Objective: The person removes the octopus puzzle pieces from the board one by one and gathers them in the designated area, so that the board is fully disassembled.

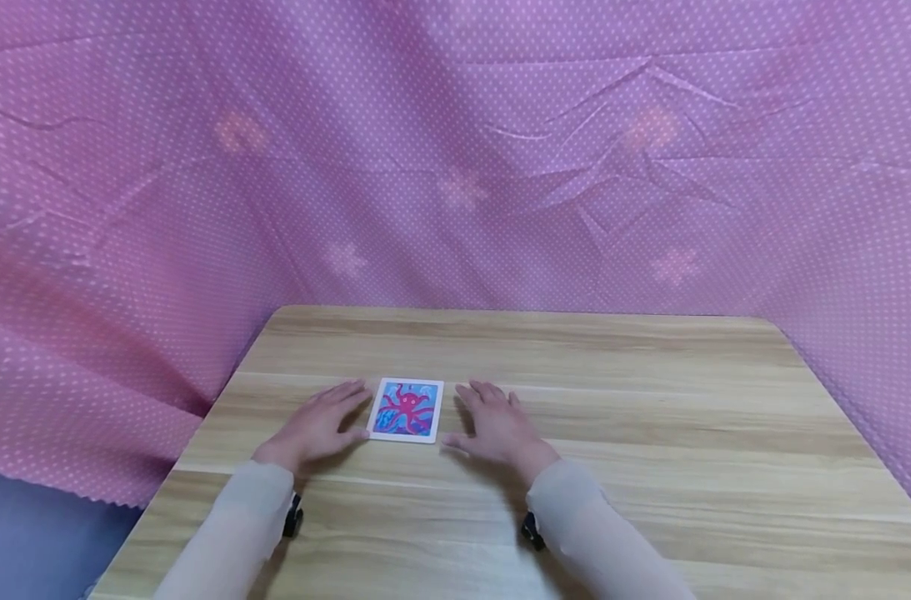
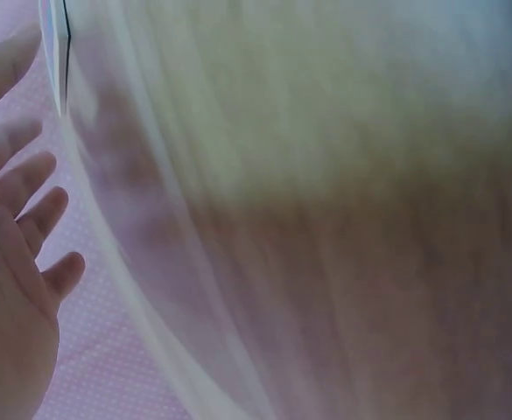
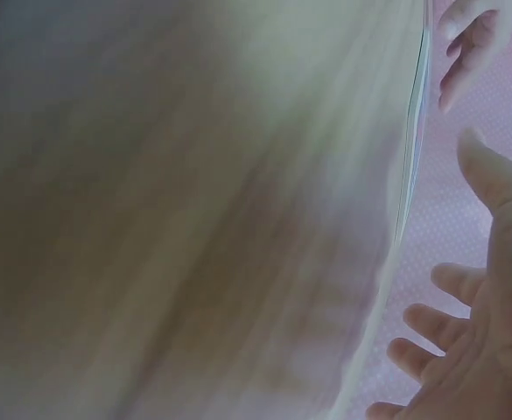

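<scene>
A square picture card (image 1: 407,411) with a white border lies face up on the wooden table (image 1: 650,433). It shows a red-pink octopus on blue. My left hand (image 1: 320,425) is just to its left, fingers spread; the thumb tip is at the card's near left corner, and whether it touches cannot be told. To the right, a little apart from the card, is my right hand (image 1: 498,423) with fingers loosely extended. The left wrist view shows the left palm (image 2: 15,289) and the card's thin edge (image 2: 61,61). In the right wrist view, the right hand (image 3: 483,315) holds nothing.
Pink dotted cloth (image 1: 455,150) hangs behind the table and along both sides. Dark wrist straps (image 1: 293,517) show under the sleeves (image 1: 237,525). A blue-grey surface (image 1: 42,533) is visible below the cloth at the lower left.
</scene>
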The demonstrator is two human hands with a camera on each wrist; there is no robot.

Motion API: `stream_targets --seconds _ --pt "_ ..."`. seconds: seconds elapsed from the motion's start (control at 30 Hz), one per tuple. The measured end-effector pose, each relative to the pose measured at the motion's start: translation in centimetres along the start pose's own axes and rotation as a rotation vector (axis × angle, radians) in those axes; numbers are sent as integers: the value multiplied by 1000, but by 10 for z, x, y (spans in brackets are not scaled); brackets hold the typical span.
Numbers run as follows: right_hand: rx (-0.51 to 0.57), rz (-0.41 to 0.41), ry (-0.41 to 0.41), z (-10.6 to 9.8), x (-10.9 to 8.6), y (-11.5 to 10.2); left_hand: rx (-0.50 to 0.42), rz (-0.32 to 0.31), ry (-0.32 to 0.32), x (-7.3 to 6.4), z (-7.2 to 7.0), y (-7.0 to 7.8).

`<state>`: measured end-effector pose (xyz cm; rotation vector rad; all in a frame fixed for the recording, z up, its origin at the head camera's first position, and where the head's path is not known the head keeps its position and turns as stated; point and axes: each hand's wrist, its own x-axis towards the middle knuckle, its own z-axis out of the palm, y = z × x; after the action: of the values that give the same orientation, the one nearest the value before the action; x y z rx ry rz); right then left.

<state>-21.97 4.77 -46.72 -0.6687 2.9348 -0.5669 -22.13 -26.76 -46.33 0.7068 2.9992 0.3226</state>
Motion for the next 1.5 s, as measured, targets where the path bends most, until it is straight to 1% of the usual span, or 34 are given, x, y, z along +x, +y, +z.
stream_targets --seconds 0.17,0.37,0.67,0.83,1.1,1.2,1.33,1.5 --pt "13 -12 -30 5 8 -7 -22 -22 -49 4 -1 0" --pt "-14 -18 -74 11 14 -11 -25 -27 -88 7 -1 2" --pt "-74 -53 -96 14 22 -17 -5 15 -107 8 1 1" --pt "-78 -56 -100 15 23 -19 -11 17 -120 8 0 4" --pt "-62 -78 -82 16 17 -11 -7 49 -115 8 2 14" --pt "-46 -80 -88 13 13 -8 -9 50 -120 10 4 18" --pt "-28 -86 -95 9 7 -1 -4 83 -109 12 7 25" --pt "-26 -103 -92 3 -3 9 6 100 -111 15 11 36"
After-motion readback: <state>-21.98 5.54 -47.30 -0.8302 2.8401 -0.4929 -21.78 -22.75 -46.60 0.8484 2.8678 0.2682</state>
